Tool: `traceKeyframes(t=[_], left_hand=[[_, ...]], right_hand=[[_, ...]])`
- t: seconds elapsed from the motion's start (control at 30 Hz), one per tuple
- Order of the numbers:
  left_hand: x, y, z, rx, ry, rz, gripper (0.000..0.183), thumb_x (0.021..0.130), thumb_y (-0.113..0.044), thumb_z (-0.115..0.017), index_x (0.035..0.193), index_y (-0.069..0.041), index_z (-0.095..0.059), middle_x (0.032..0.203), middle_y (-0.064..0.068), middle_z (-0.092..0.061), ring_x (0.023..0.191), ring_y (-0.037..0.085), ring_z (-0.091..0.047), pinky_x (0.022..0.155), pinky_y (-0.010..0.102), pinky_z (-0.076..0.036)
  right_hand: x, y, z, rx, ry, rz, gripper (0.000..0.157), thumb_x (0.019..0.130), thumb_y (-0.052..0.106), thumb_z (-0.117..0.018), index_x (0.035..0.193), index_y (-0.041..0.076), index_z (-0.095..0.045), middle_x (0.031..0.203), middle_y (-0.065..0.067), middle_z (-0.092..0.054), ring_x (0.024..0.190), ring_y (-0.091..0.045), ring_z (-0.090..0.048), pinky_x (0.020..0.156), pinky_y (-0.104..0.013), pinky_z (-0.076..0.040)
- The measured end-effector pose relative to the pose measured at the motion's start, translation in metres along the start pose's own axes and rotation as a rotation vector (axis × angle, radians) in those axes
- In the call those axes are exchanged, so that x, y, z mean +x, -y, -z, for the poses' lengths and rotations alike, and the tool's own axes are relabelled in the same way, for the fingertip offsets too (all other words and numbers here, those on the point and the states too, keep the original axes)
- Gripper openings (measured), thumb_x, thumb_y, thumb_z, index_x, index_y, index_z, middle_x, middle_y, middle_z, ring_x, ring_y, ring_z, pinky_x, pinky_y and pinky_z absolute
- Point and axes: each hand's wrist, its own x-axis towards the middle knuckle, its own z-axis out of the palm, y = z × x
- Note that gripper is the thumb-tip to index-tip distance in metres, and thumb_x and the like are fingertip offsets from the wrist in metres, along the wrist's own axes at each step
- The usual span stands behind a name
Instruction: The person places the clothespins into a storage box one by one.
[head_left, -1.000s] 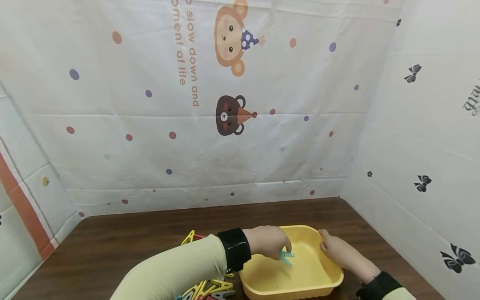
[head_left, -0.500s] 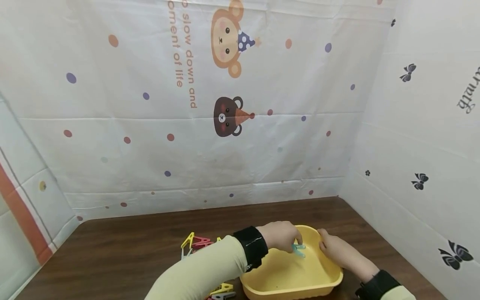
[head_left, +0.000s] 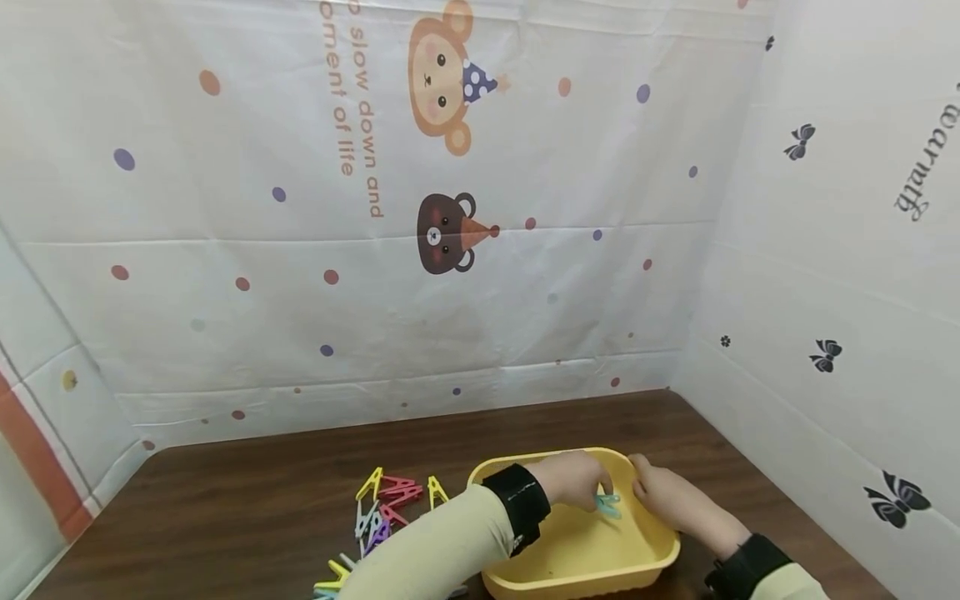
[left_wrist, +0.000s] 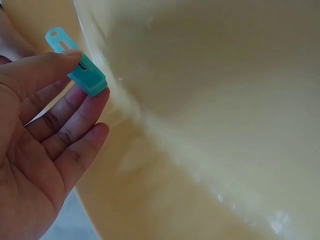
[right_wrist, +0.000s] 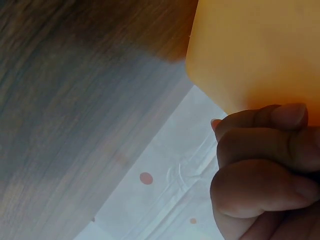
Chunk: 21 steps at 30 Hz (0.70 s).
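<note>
My left hand (head_left: 576, 482) reaches into the yellow plastic basin (head_left: 517, 581) and pinches a turquoise clothespin (head_left: 608, 506) over its floor. In the left wrist view the thumb lies on one side of that clothespin (left_wrist: 89, 79) and the fingertips on the other. At the basin's right rim, my right hand (head_left: 670, 497) grips the edge with the thumb on top. Its curled fingers (right_wrist: 255, 185) show against the outer wall in the right wrist view.
Left of the basin, a loose pile of clothespins in red (head_left: 401, 492), yellow (head_left: 370, 483), purple (head_left: 377, 535) and pale blue lies on the dark wooden table (head_left: 225, 508). My left sleeve (head_left: 442, 546) covers part of it. Printed white sheets (head_left: 360, 325) stand behind and at both sides.
My left hand has moved right inside the basin with the turquoise clothespin, toward the right wall. More of the clothespin pile shows. The right hand stays at the rim.
</note>
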Motion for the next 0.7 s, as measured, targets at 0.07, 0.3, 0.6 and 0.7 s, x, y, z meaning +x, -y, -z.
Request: traceKeyframes(t=[0.07, 0.3, 0.6, 0.7], left_hand=[[0.002, 0.000, -0.003, -0.005, 0.003, 0.000, 0.030, 0.089, -0.012, -0.073, 0.118, -0.020, -0.077, 0.082, -0.010, -0.066, 0.068, 0.002, -0.049, 0.065, 0.012, -0.040], [0.003, 0.003, -0.011, -0.004, -0.015, 0.017, 0.028, 0.086, -0.011, -0.076, 0.113, -0.019, -0.078, 0.093, -0.011, -0.073, 0.068, 0.001, -0.050, 0.066, 0.011, -0.041], [-0.001, 0.002, -0.011, -0.031, -0.016, 0.041, 0.024, 0.087, -0.010, -0.076, 0.109, -0.018, -0.080, 0.094, -0.011, -0.072, 0.070, 0.003, -0.049, 0.068, 0.011, -0.042], [-0.001, 0.003, -0.012, -0.023, -0.016, 0.046, 0.025, 0.087, -0.010, -0.076, 0.110, -0.019, -0.079, 0.092, -0.011, -0.072, 0.070, 0.003, -0.049, 0.068, 0.011, -0.042]], right_hand=[[0.001, 0.000, 0.000, -0.003, -0.009, 0.002, 0.039, 0.101, 0.005, -0.052, 0.132, -0.018, -0.045, 0.095, -0.019, -0.070, 0.067, -0.015, -0.058, 0.059, -0.028, -0.046], [0.000, 0.000, 0.000, 0.005, -0.012, -0.011, 0.038, 0.101, 0.005, -0.052, 0.132, -0.016, -0.045, 0.092, -0.016, -0.069, 0.064, -0.015, -0.057, 0.057, -0.028, -0.045], [0.000, 0.003, -0.001, 0.041, 0.004, -0.044, 0.041, 0.102, 0.006, -0.050, 0.135, -0.017, -0.043, 0.091, -0.014, -0.070, 0.059, -0.015, -0.055, 0.054, -0.026, -0.043], [0.000, 0.004, -0.001, 0.041, 0.003, -0.053, 0.041, 0.102, 0.006, -0.050, 0.135, -0.017, -0.043, 0.091, -0.015, -0.070, 0.058, -0.015, -0.055, 0.054, -0.026, -0.043]])
